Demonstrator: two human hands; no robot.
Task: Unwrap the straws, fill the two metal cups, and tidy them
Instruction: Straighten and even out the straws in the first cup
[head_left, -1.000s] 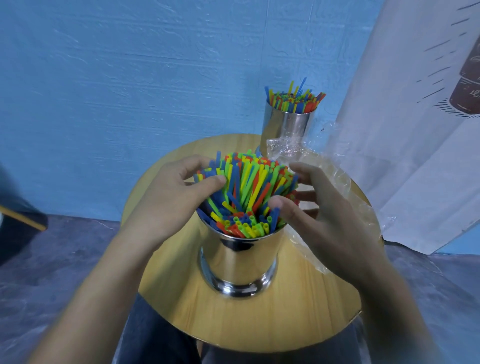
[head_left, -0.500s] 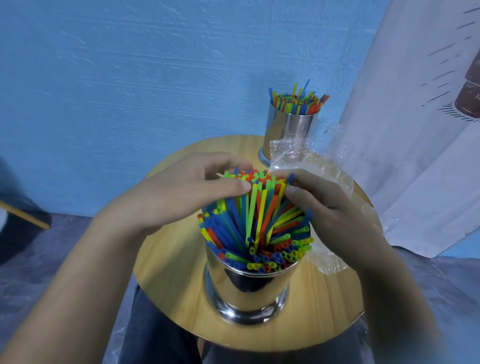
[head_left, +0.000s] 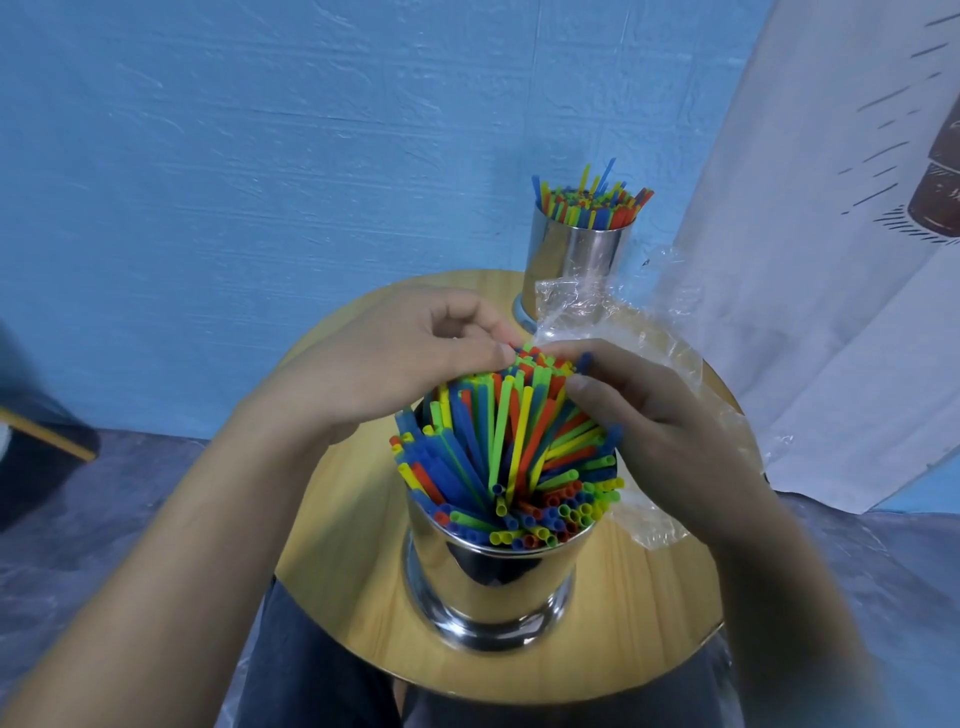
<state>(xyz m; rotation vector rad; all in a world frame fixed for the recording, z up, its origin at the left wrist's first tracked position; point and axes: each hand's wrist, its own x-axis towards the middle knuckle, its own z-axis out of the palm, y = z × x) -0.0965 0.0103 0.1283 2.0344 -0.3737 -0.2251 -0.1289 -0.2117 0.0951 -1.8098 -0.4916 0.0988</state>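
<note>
Both hands have closed in on the tops of the straws (head_left: 509, 452), which now bunch toward a peak instead of fanning wide. They stand in the near metal cup (head_left: 493, 582), toward the front of the round table (head_left: 353, 571). The left hand (head_left: 395, 364) pinches the tips with curled fingers and thumb; the right hand (head_left: 660, 431) curls round the bundle's far side. Loose ends splay over the near rim, so a hard squeeze could flick some out or tip the cup. The clear wrapper (head_left: 639, 322) beside the right hand may snag. The far cup (head_left: 576, 260) stands filled behind.
</note>
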